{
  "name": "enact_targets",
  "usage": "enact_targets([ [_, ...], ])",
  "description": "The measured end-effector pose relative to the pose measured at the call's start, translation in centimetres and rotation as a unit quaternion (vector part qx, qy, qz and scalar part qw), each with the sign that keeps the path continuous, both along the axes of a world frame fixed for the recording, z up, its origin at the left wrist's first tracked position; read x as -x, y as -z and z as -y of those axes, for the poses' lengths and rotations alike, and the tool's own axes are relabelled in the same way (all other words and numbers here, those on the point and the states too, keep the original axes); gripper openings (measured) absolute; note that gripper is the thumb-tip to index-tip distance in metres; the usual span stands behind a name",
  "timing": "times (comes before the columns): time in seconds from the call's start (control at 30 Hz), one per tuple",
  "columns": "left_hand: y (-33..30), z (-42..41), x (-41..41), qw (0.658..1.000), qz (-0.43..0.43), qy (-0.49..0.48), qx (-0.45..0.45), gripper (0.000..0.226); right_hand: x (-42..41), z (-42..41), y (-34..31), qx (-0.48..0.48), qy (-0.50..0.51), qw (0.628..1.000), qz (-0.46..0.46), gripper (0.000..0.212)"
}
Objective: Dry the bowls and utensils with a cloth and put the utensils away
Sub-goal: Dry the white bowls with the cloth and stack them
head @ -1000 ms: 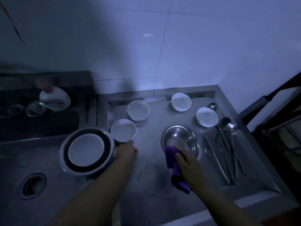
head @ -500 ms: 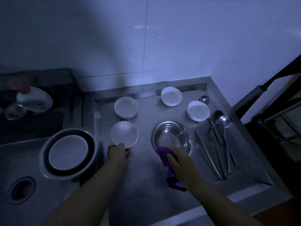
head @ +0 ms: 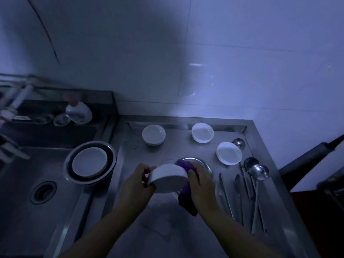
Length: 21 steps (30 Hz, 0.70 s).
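My left hand (head: 136,185) grips a small white bowl (head: 168,178), lifted off the steel counter and tipped so its outside faces me. My right hand (head: 202,185) holds a purple cloth (head: 186,190) against the bowl's right side. Behind them a steel bowl (head: 204,165) is partly hidden. Three more white bowls stand on the counter, one at the back left (head: 153,135), one at the back middle (head: 202,132) and one to the right (head: 229,153). Ladles, spoons and tongs (head: 255,185) lie in a row at the right.
A sink (head: 28,211) with a drain lies at the left. A steel basin holding a white dish (head: 90,162) sits on its rim. A soap bottle (head: 79,112) and a glass lid stand on the ledge behind. The tiled wall is close behind the counter (head: 167,235).
My left hand has lifted the near-left white bowl off the counter and tipped it. My right hand has brought the purple cloth from the steel bowl's rim up against it.
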<state>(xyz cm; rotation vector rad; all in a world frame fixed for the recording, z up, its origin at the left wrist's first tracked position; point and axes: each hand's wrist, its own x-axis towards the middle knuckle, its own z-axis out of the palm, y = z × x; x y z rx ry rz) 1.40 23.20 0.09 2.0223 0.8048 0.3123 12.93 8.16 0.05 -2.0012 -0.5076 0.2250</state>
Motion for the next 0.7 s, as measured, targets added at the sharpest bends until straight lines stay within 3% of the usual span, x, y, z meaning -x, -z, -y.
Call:
enact_targets([
  [0.2,-5.7,3.4,1.6,0.993,0.048,0.043,-0.098,0.046,0.7,1.0,-3.5,-0.097,0.049,0.993,-0.037,0.023],
  [0.33,-8.9,4.2,2.7,0.979,0.078,0.067,-0.179,0.048,0.9,1.6,-6.1,-0.133,0.012,0.99,-0.049,0.024],
  [0.5,-11.2,4.7,3.9,0.975,0.127,-0.004,-0.184,0.048,2.4,2.0,-8.4,-0.171,-0.015,0.985,-0.004,0.021],
  [0.6,-11.9,4.4,4.4,0.979,0.14,-0.049,-0.138,0.037,3.8,2.2,-9.6,-0.221,-0.035,0.964,0.144,0.015],
  [0.7,-12.6,4.3,4.4,0.979,0.182,-0.06,-0.071,0.02,4.2,2.0,-10.3,-0.168,-0.106,0.892,0.406,0.027],
])
